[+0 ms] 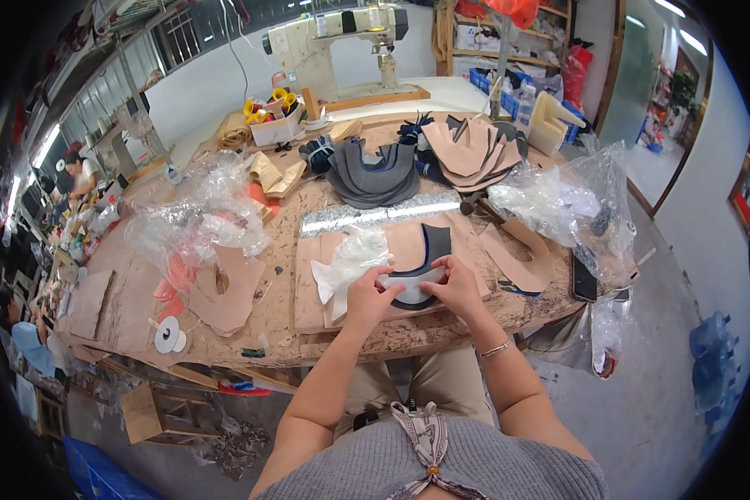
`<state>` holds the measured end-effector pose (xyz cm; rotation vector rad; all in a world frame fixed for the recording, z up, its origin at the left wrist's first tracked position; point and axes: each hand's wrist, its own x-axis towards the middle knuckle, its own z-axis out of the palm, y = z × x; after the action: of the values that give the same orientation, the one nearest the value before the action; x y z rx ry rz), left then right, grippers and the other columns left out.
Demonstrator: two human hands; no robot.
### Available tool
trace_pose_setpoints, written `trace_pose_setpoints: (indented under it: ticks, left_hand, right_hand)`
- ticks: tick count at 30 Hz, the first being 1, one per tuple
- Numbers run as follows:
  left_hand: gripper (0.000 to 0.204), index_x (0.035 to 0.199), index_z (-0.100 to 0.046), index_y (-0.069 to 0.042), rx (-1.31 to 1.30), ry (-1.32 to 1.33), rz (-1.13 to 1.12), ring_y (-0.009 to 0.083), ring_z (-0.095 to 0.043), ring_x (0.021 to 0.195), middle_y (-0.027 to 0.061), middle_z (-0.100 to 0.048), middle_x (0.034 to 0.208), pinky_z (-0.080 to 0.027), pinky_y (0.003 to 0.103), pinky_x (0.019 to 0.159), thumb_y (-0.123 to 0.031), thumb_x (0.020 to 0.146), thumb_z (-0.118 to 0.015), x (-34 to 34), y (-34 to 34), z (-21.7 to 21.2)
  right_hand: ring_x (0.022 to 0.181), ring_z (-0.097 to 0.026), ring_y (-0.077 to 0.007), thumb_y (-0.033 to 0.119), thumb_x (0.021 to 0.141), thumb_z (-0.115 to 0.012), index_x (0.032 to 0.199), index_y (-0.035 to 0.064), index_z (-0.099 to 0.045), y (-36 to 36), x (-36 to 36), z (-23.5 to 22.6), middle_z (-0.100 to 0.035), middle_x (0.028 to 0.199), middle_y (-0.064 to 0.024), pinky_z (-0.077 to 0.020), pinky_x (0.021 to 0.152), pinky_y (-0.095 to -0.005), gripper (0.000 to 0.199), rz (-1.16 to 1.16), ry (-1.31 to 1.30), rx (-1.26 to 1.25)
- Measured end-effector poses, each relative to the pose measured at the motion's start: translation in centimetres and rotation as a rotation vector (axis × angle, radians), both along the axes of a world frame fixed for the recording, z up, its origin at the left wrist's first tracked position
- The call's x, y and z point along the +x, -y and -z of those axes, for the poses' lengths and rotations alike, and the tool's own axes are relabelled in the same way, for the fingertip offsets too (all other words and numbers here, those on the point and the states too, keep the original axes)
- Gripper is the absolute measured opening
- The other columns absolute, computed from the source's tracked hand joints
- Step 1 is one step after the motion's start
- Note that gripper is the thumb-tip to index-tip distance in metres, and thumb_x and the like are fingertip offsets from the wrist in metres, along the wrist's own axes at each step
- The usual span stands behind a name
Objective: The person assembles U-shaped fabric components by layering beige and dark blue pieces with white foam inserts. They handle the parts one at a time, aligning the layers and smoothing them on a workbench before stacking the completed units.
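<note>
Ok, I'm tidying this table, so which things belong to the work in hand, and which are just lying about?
Work in hand:
pale curved strip, in left hand and right hand
dark U-shaped piece beneath it
grey U-shaped stack, probably

Apparently just lying about:
white spool
black smartphone
clear plastic bag
</note>
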<state>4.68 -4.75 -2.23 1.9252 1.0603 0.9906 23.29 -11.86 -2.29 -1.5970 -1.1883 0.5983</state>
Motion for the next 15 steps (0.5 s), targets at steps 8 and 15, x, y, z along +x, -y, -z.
trace_pose_setpoints:
  ticks: [8,15]
  left_hand:
    - [0.037,0.101,-0.068,-0.008,0.027,-0.089,-0.004,0.0183,-0.06,0.058,0.0056,-0.062,0.062,-0.048,0.032,0.058,-0.024,0.071,-0.08,0.3,0.5,0.0]
    - [0.032,0.101,-0.065,-0.006,0.147,-0.128,-0.03,0.0257,-0.061,0.076,0.0114,-0.063,0.083,-0.049,0.038,0.07,-0.016,0.072,-0.076,0.3,0.6,0.3]
  right_hand:
    - [0.055,-0.054,-0.0088,0.012,0.066,-0.082,0.099,0.0006,-0.058,-0.3,1.1,0.3,-0.058,0.061,-0.0027,-0.0431,0.051,-0.025,0.042,-0.059,-0.064,-0.021]
    - [0.055,-0.054,-0.0126,0.013,0.067,-0.083,0.097,0.0024,-0.055,0.4,-0.6,-0.6,-0.056,0.062,-0.0043,-0.0433,0.051,-0.0269,0.042,0.01,0.234,0.007]
